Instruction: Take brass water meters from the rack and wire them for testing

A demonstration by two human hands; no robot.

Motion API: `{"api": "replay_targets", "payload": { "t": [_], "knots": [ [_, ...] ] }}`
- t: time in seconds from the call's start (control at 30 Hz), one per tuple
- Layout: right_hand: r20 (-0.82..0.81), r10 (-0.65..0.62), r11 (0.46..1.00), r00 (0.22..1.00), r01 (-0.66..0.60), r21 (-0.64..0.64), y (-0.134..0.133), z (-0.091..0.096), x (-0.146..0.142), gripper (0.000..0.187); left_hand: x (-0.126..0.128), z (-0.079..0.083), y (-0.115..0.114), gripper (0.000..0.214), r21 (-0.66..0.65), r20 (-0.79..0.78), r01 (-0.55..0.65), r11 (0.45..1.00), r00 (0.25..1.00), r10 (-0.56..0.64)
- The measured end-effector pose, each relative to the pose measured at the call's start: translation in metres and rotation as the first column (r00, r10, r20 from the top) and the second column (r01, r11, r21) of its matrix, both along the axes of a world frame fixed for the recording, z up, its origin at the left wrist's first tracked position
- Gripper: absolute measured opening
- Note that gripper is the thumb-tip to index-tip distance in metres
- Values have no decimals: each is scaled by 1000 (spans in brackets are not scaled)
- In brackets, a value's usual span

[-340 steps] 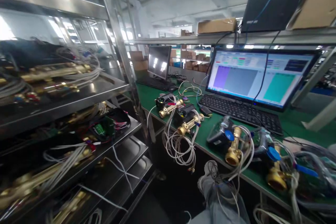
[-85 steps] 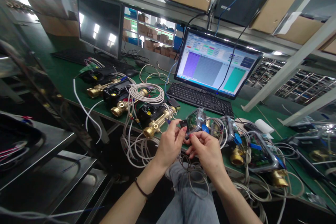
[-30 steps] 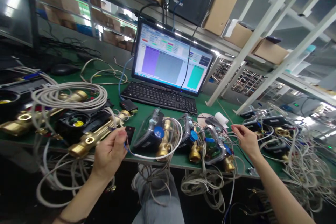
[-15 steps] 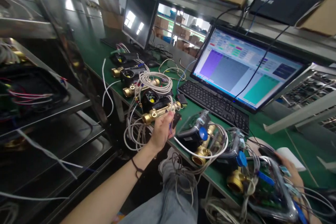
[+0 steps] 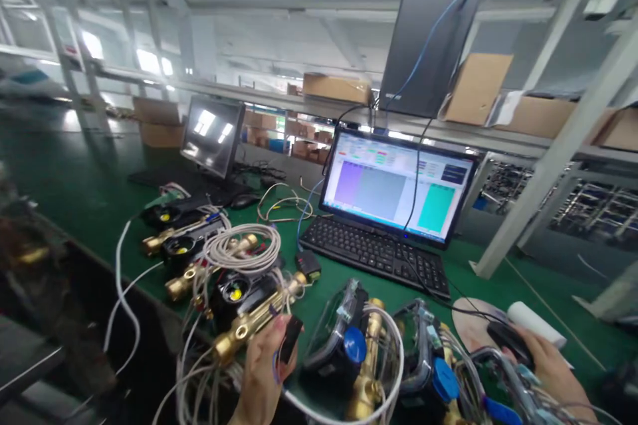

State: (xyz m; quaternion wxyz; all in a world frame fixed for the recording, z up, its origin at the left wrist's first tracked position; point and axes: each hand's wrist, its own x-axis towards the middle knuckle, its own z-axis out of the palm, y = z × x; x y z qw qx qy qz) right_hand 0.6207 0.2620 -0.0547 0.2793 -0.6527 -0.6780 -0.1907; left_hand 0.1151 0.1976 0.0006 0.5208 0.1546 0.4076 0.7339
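My left hand [image 5: 262, 372] is low in the frame, its fingers closed on a small black module [image 5: 290, 339] with a thin cable trailing from it. It hovers beside a brass water meter [image 5: 254, 319] wrapped in grey cable. My right hand [image 5: 551, 365] rests at the lower right on a black computer mouse [image 5: 508, 340], fingers curled over it. Between the hands stand two meters with clear covers and blue caps [image 5: 355, 344]. A lit laptop [image 5: 393, 192] sits behind them on the green bench [image 5: 90, 206].
More brass meters and a coil of grey cable [image 5: 242, 249] lie to the left. A dark monitor [image 5: 212, 134] stands further back. A white roll [image 5: 535, 323] lies by the mouse. Cardboard boxes [image 5: 476, 87] and a black case [image 5: 431, 33] sit on the overhead shelf. A slanted metal post [image 5: 548, 159] rises at right.
The view has tilted up and swung right. My left hand still holds the black module, now lower in the frame. My right hand has settled on the mouse.
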Motion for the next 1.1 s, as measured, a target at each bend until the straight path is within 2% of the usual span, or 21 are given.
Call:
{"api": "replay_targets", "payload": {
  "t": [0.07, 0.17, 0.27, 0.43, 0.63, 0.83, 0.93, 1.1],
  "knots": [
    [29, 7, 1000, 1000, -6, -10, 5, -7, 5, 51, -3, -2, 2, 59, -44, 45, 3, 999, 999, -1],
    [82, 43, 999, 996, -41, -24, 10, -17, 16, 51, -3, 1, 1, 53, 28, -2, 70, 997, 998, -70],
    [113, 85, 996, 990, -85, -2, 13, -22, 21, 50, 1, 7, -2, 52, 65, -41, 68, 996, 997, -65],
    [131, 136, 989, 982, -144, 46, 17, -22, 18, 49, 3, 11, -3, 52, 29, -31, 74, 997, 997, -73],
    [164, 109, 989, 980, -123, 78, 19, -23, 20, 46, 0, 2, -1, 55, -5, -6, 38, 999, 999, -38],
    [165, 117, 991, 979, -125, 41, 20, -26, 25, 48, -3, -5, 0, 56, -21, 80, 20, 1000, 997, -19],
    [154, 110, 993, 982, -116, 35, 19, -26, 26, 49, -1, -4, -1, 53, -22, 100, 10, 1000, 995, -8],
    [132, 98, 993, 986, -105, 53, 19, -24, 24, 48, 2, 4, -4, 42, 16, 40, 10, 1000, 999, -11]
  ]
}}
